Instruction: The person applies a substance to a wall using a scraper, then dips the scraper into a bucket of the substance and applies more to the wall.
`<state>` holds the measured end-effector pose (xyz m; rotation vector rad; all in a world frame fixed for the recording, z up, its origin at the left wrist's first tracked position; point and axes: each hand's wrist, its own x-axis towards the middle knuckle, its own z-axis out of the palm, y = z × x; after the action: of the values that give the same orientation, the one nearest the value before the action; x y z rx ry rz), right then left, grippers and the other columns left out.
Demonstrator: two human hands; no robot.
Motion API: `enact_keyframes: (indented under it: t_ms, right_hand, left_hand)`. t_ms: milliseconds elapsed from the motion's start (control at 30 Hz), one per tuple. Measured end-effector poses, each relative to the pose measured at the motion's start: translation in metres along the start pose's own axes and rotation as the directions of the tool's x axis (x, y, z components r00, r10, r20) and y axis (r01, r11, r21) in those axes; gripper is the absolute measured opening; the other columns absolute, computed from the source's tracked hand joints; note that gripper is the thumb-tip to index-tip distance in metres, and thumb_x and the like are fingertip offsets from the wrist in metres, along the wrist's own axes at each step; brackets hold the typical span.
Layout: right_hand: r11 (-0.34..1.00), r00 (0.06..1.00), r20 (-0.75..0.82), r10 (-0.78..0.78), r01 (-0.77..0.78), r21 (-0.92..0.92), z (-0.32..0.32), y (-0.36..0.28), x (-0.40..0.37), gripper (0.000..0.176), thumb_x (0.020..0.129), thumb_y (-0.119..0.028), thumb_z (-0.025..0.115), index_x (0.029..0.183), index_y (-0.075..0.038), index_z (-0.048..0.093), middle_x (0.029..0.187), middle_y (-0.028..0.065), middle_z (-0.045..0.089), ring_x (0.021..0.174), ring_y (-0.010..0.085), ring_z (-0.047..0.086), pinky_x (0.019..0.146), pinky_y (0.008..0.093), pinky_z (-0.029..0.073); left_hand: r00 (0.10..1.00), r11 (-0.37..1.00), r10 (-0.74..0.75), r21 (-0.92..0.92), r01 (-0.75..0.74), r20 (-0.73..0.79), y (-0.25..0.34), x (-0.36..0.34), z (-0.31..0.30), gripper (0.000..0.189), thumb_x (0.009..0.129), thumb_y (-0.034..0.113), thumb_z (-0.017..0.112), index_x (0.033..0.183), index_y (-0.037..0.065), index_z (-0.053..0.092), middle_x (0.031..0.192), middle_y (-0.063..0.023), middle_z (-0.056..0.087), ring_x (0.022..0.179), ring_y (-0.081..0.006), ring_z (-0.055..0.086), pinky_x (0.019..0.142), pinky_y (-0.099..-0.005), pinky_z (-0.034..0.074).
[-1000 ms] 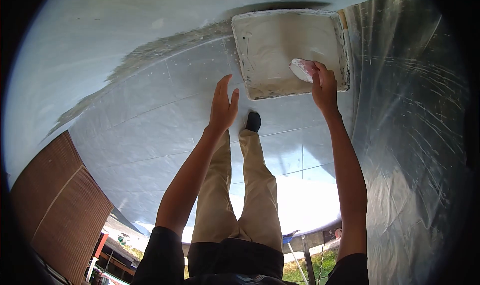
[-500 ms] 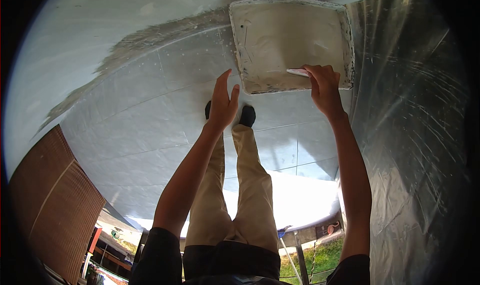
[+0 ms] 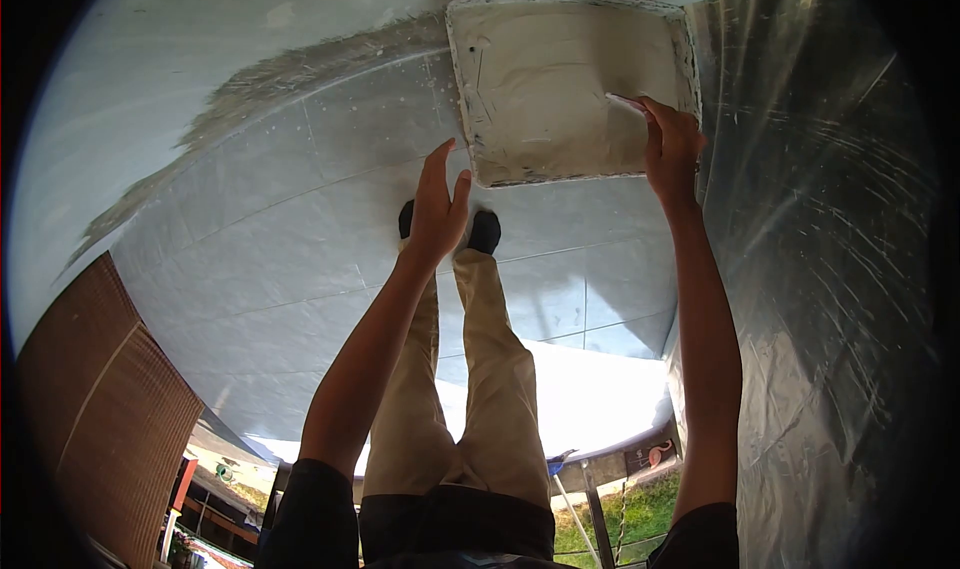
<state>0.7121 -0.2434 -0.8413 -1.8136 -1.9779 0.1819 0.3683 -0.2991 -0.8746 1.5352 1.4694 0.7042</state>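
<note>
A squarish slab (image 3: 540, 99) with a smooth, wet-looking beige coat and a rough whitish rim lies at the top of the view. Over its right part, my right hand (image 3: 672, 149) is closed on a thin, flat whitish tool (image 3: 625, 101). The tool's pale edge is right at the beige surface, and the fingers hide its other end. My left hand (image 3: 437, 209) is open just off the slab's lower left corner, fingers stretched and thumb apart, holding nothing.
Grey sheeting with seam lines (image 3: 260, 259) covers the floor around my feet. Shiny dark plastic sheeting (image 3: 800, 219) hangs along the right. A brown ribbed panel (image 3: 110, 399) stands at lower left. Dark brush-like smears (image 3: 290, 74) mark the pale surface left of the slab.
My right hand has moved up and to the right across the slab with the tool, which is now tilted differently. My left hand has stayed open near the corner.
</note>
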Motion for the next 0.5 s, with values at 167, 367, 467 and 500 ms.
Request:
enact_keyframes:
  t_ms: [167, 367, 467, 500]
  right_hand:
    - [0.997, 0.999, 0.044, -0.015, 0.011, 0.081, 0.002, 0.005, -0.012, 0.028, 0.096, -0.003, 0.062, 0.118, -0.017, 0.072, 0.101, -0.0006, 0.072, 0.099, 0.0225, 0.060, 0.090, 0.0400, 0.036]
    - [0.990, 0.986, 0.158, -0.048, 0.026, 0.135, -0.016, -0.004, -0.018, 0.025, 0.097, -0.003, 0.061, 0.116, -0.015, 0.070, 0.097, -0.0008, 0.070, 0.094, 0.0211, 0.057, 0.088, 0.0394, 0.034]
    - [0.990, 0.971, 0.230, -0.057, 0.025, 0.142, -0.022, -0.003, -0.017, 0.025, 0.096, -0.003, 0.060, 0.116, -0.015, 0.070, 0.098, -0.0011, 0.070, 0.094, 0.0209, 0.057, 0.087, 0.0390, 0.034]
    - [0.988, 0.966, 0.248, -0.069, 0.031, 0.154, -0.023, -0.001, -0.016, 0.026, 0.096, -0.002, 0.060, 0.117, -0.015, 0.069, 0.099, -0.0011, 0.070, 0.094, 0.0211, 0.057, 0.087, 0.0392, 0.034]
  left_hand:
    - [1.000, 1.000, -0.020, -0.015, 0.020, -0.002, 0.001, -0.003, 0.000, 0.049, 0.105, 0.020, 0.050, 0.148, -0.003, 0.041, 0.146, -0.0254, 0.049, 0.139, -0.0393, 0.047, 0.117, -0.0455, 0.036]
    - [1.000, 1.000, -0.016, -0.006, 0.016, 0.003, 0.001, -0.005, -0.005, 0.049, 0.105, 0.019, 0.049, 0.148, -0.003, 0.041, 0.146, -0.0254, 0.049, 0.140, -0.0391, 0.047, 0.117, -0.0450, 0.035]
    - [1.000, 1.000, -0.005, -0.008, 0.005, 0.000, -0.001, -0.006, -0.005, 0.049, 0.106, 0.019, 0.049, 0.148, -0.004, 0.041, 0.147, -0.0257, 0.049, 0.140, -0.0390, 0.046, 0.118, -0.0450, 0.035]
    - [1.000, 1.000, -0.005, -0.009, 0.005, 0.000, -0.002, -0.006, -0.006, 0.049, 0.106, 0.019, 0.049, 0.148, -0.004, 0.041, 0.147, -0.0257, 0.049, 0.140, -0.0390, 0.046, 0.118, -0.0450, 0.035]
